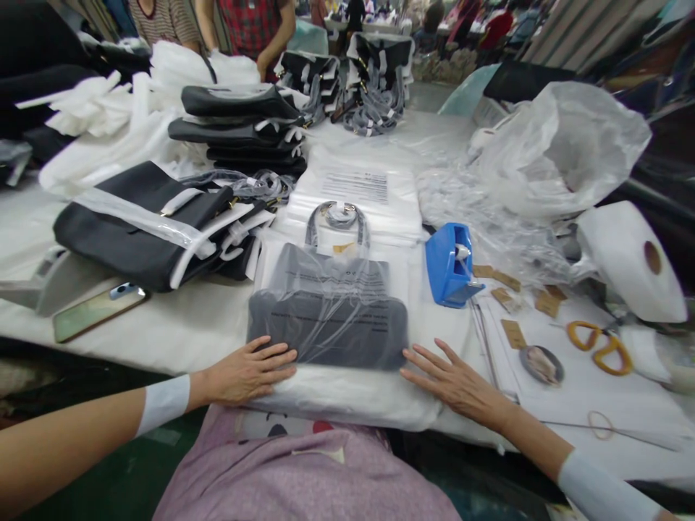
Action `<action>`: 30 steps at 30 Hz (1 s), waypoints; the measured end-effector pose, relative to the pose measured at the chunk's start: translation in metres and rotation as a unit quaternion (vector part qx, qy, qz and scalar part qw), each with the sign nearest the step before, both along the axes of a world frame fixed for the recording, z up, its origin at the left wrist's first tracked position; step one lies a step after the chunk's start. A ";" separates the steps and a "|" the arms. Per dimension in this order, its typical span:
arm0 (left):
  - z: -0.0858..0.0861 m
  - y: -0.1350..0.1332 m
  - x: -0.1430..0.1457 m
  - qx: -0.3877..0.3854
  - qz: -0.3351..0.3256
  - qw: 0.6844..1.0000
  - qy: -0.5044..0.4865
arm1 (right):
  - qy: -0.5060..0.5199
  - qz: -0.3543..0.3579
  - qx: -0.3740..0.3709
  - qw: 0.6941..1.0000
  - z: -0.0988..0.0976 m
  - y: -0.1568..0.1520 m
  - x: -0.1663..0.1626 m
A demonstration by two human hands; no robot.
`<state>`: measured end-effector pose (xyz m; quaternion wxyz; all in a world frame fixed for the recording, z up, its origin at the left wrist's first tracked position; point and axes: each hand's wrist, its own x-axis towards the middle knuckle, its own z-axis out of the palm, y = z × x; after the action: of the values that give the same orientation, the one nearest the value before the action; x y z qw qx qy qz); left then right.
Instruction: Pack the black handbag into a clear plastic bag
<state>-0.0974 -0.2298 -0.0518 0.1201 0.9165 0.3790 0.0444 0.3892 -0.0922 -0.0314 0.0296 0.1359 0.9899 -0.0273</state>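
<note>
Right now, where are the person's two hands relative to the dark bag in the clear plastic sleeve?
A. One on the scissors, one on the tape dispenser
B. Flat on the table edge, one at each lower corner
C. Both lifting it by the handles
B: the left hand and right hand lie open and flat at the lower corners of the bagged dark bag; its handles are untouched.

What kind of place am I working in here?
Likely a bag factory's packing area: a bagged handbag under both hands, stacked black handbags, a blue tape dispenser, other people working nearby.
</note>
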 end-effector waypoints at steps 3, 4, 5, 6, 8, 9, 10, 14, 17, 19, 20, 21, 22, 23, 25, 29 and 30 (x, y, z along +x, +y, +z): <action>-0.001 0.000 0.001 -0.003 -0.008 1.000 0.027 | -0.001 0.045 -0.052 0.998 0.005 0.002 -0.021; 0.001 0.002 0.000 -0.011 -0.011 0.999 0.031 | -0.001 0.068 -0.085 0.994 0.007 0.002 -0.030; 0.003 0.004 -0.001 -0.023 -0.017 0.999 0.032 | 0.005 0.090 -0.125 0.988 0.008 0.001 -0.039; 0.007 0.006 -0.003 -0.041 -0.027 0.998 0.029 | 0.017 0.104 -0.171 0.980 0.008 0.000 -0.046; 0.017 0.011 -0.013 -0.088 -0.053 0.995 0.013 | 0.068 0.075 -0.260 0.960 0.006 -0.004 -0.056; 0.023 0.012 -0.019 -0.111 -0.060 0.992 0.001 | 0.101 0.019 -0.295 0.950 0.003 -0.005 -0.057; 0.028 0.013 -0.027 -0.130 -0.062 0.990 -0.010 | 0.133 -0.056 -0.321 0.936 0.000 -0.007 -0.056; 0.036 0.007 -0.061 -0.147 -0.032 0.989 -0.009 | 0.184 -0.295 -0.384 0.855 -0.008 -0.014 -0.046; 0.032 -0.001 -0.074 -0.121 -0.019 0.992 0.000 | 0.223 -0.353 -0.381 0.825 -0.007 -0.017 -0.046; 0.028 -0.003 -0.074 -0.099 -0.014 0.995 -0.007 | 0.252 -0.373 -0.362 0.816 -0.004 -0.018 -0.050; 0.025 -0.004 -0.072 -0.087 -0.015 0.996 -0.017 | 0.264 -0.378 -0.356 0.813 -0.003 -0.019 -0.052; 0.021 -0.004 -0.069 -0.077 -0.018 0.996 -0.036 | 0.277 -0.384 -0.349 0.809 -0.002 -0.020 -0.053; 0.018 -0.005 -0.065 -0.071 -0.023 0.995 -0.066 | 0.295 -0.394 -0.341 0.801 -0.001 -0.022 -0.055; 0.014 -0.006 -0.060 -0.063 -0.007 0.992 -0.112 | 0.318 -0.410 -0.329 0.789 -0.001 -0.024 -0.057; 0.005 -0.009 -0.046 -0.036 0.094 0.971 -0.216 | 0.369 -0.459 -0.298 0.751 -0.003 -0.030 -0.061; -0.004 -0.013 -0.015 0.039 0.440 0.834 -0.332 | 0.404 -0.554 -0.222 0.694 -0.006 -0.039 -0.069; -0.004 -0.013 -0.010 0.046 0.496 0.796 -0.343 | 0.402 -0.567 -0.202 0.690 -0.005 -0.041 -0.071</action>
<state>-0.1070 -0.2429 -0.0560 0.1613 0.5318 0.7136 0.4265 0.3180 -0.1330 -0.0368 -0.3655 0.6379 0.6128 -0.2898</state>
